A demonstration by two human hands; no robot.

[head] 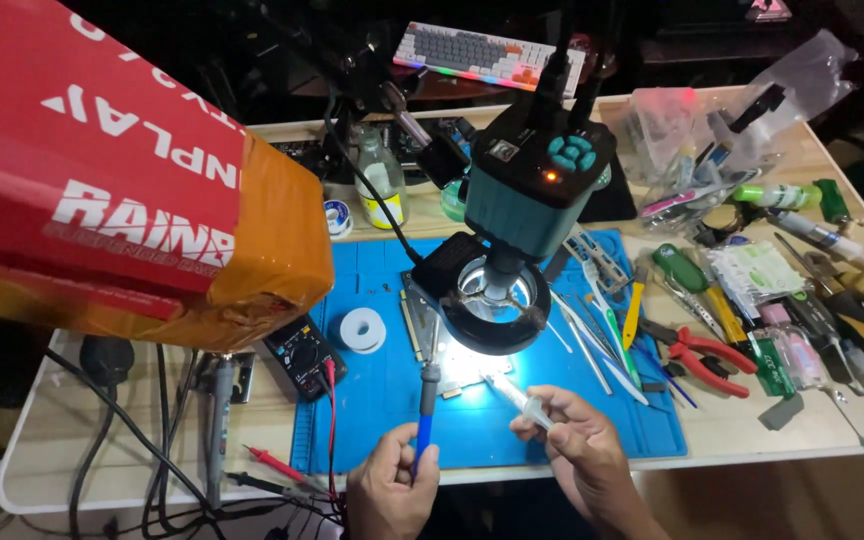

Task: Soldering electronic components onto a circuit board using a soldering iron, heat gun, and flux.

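Note:
My left hand point(389, 490) grips a soldering iron point(426, 400) with a blue handle, its tip pointing up at a circuit board point(424, 322) lit on the blue work mat point(382, 395). My right hand point(577, 450) holds a clear syringe point(514, 392) angled toward the same board. A teal digital microscope point(537, 180) with a glowing ring light point(495, 305) hangs right above the board and hides much of it.
A big red and orange box point(112, 170) fills the upper left. A black multimeter point(302, 352) with red leads and a solder spool point(362, 329) lie left of the board. Tweezers, red pliers point(702, 355) and screwdrivers crowd the right. A glass bottle point(380, 180) and keyboard point(487, 55) stand behind.

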